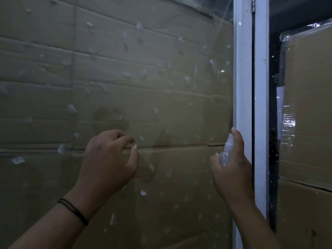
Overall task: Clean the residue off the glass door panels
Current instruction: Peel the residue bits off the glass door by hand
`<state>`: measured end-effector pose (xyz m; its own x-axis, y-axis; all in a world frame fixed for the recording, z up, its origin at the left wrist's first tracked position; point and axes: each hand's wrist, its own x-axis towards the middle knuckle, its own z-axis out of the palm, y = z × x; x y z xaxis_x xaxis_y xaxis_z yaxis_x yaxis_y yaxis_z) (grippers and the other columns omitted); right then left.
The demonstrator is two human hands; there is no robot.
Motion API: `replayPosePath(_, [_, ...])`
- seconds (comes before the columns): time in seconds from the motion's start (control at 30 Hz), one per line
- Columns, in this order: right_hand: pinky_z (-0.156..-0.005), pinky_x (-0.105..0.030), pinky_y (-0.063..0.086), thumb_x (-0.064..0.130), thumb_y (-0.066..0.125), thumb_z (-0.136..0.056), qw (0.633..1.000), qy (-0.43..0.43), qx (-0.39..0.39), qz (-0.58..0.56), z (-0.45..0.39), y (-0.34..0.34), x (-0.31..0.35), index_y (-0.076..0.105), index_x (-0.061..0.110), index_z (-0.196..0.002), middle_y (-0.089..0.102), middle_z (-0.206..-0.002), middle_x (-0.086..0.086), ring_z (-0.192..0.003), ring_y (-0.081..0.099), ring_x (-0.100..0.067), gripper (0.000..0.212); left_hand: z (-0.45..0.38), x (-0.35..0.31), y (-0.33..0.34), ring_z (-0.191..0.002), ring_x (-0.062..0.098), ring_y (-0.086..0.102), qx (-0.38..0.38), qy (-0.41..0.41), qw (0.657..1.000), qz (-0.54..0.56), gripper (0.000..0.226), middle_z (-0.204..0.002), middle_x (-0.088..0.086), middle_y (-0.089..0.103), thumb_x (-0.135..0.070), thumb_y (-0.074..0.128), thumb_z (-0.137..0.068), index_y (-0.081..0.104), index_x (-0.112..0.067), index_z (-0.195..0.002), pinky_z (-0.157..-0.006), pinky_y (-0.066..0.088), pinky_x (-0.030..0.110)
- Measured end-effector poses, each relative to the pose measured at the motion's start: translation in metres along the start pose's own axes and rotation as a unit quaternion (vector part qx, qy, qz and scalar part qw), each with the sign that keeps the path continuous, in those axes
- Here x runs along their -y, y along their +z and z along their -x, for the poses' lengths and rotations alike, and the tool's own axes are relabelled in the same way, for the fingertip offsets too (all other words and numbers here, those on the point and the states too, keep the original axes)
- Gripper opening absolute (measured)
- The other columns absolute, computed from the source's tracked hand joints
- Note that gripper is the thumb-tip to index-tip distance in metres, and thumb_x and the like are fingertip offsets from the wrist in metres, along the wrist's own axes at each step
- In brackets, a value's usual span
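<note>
A glass door panel [161, 105] fills the view, dotted with several whitish residue patches [126, 74]. Brown cardboard shows behind the glass. My left hand [109, 160] is up at the glass at lower centre, fingers curled and fingertips at the pane, thumb near a small patch; it holds nothing that I can see. My right hand [231, 169] grips a small clear spray bottle [226, 151], index finger up on its white nozzle, right beside the white door frame [243, 87].
A dark gap and a second white frame strip [261, 105] lie right of the panel. Beyond it stands more cardboard wrapped in plastic film [305, 114]. A hinge [253, 4] shows at the top of the frame.
</note>
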<state>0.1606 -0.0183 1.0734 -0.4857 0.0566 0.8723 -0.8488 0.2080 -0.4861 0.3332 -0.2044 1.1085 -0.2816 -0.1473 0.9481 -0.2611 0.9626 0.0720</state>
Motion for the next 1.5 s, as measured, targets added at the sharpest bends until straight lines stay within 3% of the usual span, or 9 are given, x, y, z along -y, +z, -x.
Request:
replayPosePath(0.17, [-0.057, -0.038, 0.052, 0.012, 0.055, -0.089, 1.000, -0.022, 0.017, 0.000, 0.011, 0.007, 0.019, 0.008, 0.034, -0.149, 0.058, -0.112, -0.019, -0.067, 0.054, -0.021, 0.079, 0.005, 0.011, -0.013, -0.081, 0.026, 0.063, 0.007, -0.004, 1.000, -0.010, 0.031, -0.084, 0.003, 0.065, -0.034, 0.051, -0.077, 0.074, -0.013, -0.084, -0.076, 0.051, 0.040])
replayPosePath(0.37, [-0.070, -0.024, 0.042, 0.011, 0.054, -0.090, 0.999, -0.039, 0.016, -0.022, 0.023, 0.021, 0.037, 0.015, 0.031, -0.148, 0.049, -0.136, -0.012, -0.095, 0.056, -0.017, 0.073, 0.010, 0.028, -0.030, -0.081, 0.027, 0.062, 0.012, -0.006, 1.000, -0.027, 0.031, -0.084, 0.003, 0.065, -0.034, 0.051, -0.077, 0.074, -0.014, -0.082, -0.079, 0.049, 0.044])
replayPosePath(0.5, [-0.047, -0.016, 0.034, 0.010, 0.055, -0.089, 0.999, -0.042, 0.006, -0.006, 0.031, 0.028, 0.050, 0.012, 0.031, -0.149, 0.058, -0.118, -0.016, -0.060, 0.044, -0.007, 0.076, 0.014, 0.038, -0.040, -0.082, 0.026, 0.062, 0.009, -0.015, 0.999, -0.034, 0.027, -0.084, 0.002, 0.065, -0.032, 0.055, -0.076, 0.074, -0.014, -0.083, -0.082, 0.048, 0.048])
replayPosePath(0.63, [-0.049, -0.017, 0.035, 0.012, 0.052, -0.091, 0.998, -0.047, 0.030, 0.000, 0.036, 0.032, 0.060, 0.003, 0.036, -0.149, 0.053, -0.129, -0.013, -0.066, 0.046, -0.006, 0.080, 0.019, 0.047, -0.048, -0.083, 0.025, 0.062, 0.005, -0.012, 0.999, -0.036, 0.031, -0.086, 0.002, 0.065, -0.034, 0.052, -0.077, 0.074, -0.014, -0.085, -0.082, 0.049, 0.048])
replayPosePath(0.9, [-0.032, -0.014, 0.030, 0.012, 0.051, -0.089, 0.999, -0.032, 0.026, 0.008, 0.031, 0.038, 0.066, 0.018, 0.030, -0.146, 0.054, -0.075, -0.006, -0.047, 0.040, -0.007, 0.068, 0.023, 0.057, -0.059, -0.085, 0.026, 0.063, 0.000, -0.009, 0.999, -0.038, 0.033, -0.088, 0.004, 0.065, -0.036, 0.051, -0.077, 0.074, -0.014, -0.083, -0.083, 0.049, 0.047])
replayPosePath(1.2, [-0.033, -0.010, 0.033, 0.006, 0.056, -0.084, 1.000, -0.009, -0.018, -0.002, 0.032, 0.044, 0.078, 0.033, 0.026, -0.130, 0.045, -0.056, 0.005, -0.042, 0.043, -0.006, 0.055, 0.026, 0.063, -0.070, -0.084, 0.026, 0.063, 0.005, -0.011, 0.999, -0.043, 0.034, -0.087, 0.003, 0.066, -0.036, 0.050, -0.077, 0.074, -0.014, -0.084, -0.082, 0.049, 0.048])
replayPosePath(1.3, [-0.036, -0.015, 0.027, 0.011, 0.053, -0.088, 1.000, -0.012, 0.026, 0.000, 0.038, 0.046, 0.079, 0.018, 0.034, -0.140, 0.054, -0.066, -0.002, -0.046, 0.048, -0.013, 0.066, 0.028, 0.066, -0.072, -0.086, 0.026, 0.063, 0.007, -0.020, 0.999, -0.042, 0.034, -0.090, 0.004, 0.067, -0.037, 0.049, -0.077, 0.074, -0.014, -0.085, -0.082, 0.049, 0.050])
replayPosePath(1.43, [-0.047, -0.022, 0.039, 0.013, 0.051, -0.091, 0.998, -0.021, 0.053, -0.024, 0.046, 0.046, 0.086, -0.002, 0.043, -0.145, 0.056, -0.126, -0.013, -0.066, 0.057, -0.019, 0.082, 0.030, 0.069, -0.074, -0.086, 0.027, 0.062, 0.003, -0.025, 0.999, -0.046, 0.033, -0.089, 0.004, 0.066, -0.037, 0.049, -0.077, 0.074, -0.015, -0.084, -0.083, 0.048, 0.049])
replayPosePath(1.5, [-0.045, -0.025, 0.047, 0.013, 0.055, -0.091, 0.998, -0.032, 0.054, -0.026, 0.050, 0.047, 0.091, -0.007, 0.043, -0.145, 0.052, -0.134, -0.013, -0.061, 0.058, -0.018, 0.087, 0.031, 0.070, -0.076, -0.085, 0.026, 0.062, 0.002, -0.026, 0.999, -0.046, 0.033, -0.088, 0.003, 0.065, -0.036, 0.049, -0.077, 0.074, -0.015, -0.084, -0.083, 0.048, 0.048])
